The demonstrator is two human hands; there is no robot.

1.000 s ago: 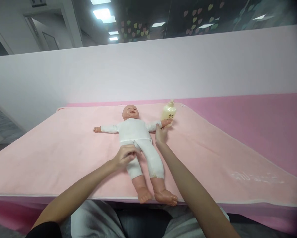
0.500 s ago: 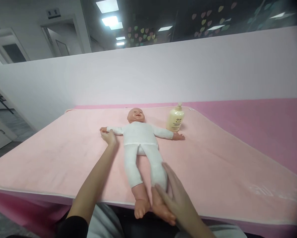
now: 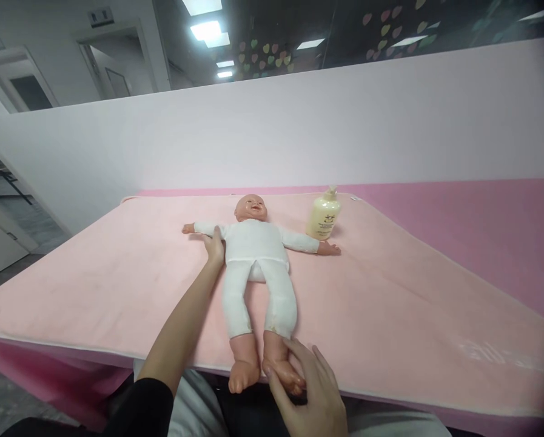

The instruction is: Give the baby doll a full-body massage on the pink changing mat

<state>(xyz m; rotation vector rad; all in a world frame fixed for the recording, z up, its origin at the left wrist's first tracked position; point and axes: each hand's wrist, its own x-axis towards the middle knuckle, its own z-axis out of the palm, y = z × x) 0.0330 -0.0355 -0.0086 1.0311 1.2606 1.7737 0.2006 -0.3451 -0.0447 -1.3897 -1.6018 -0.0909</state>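
Doll [image 3: 256,255] lies on its back on the pink towel [image 3: 94,273], head toward 12 o'clock, feet at the near edge, arms spread toward 9 and 3.

Left hand [image 3: 214,246]: fingers laid flat against the doll's upper arm and side, at about 9 o'clock of the torso; pressing, not gripping.

Right hand [image 3: 305,394]: fingers curled round the doll's foot at 6 o'clock, a loose hold on it; thumb side hidden, so firmness of grip cannot be told.

Lotion bottle [image 3: 323,215] stands upright at about 2 o'clock of the doll's head, just beside the outstretched arm, not touching it.

Risks, as judged: the feet overhang the towel's near edge, so a pull on the foot could drag the doll off toward 6 o'clock. A swing of that arm could tip the bottle.
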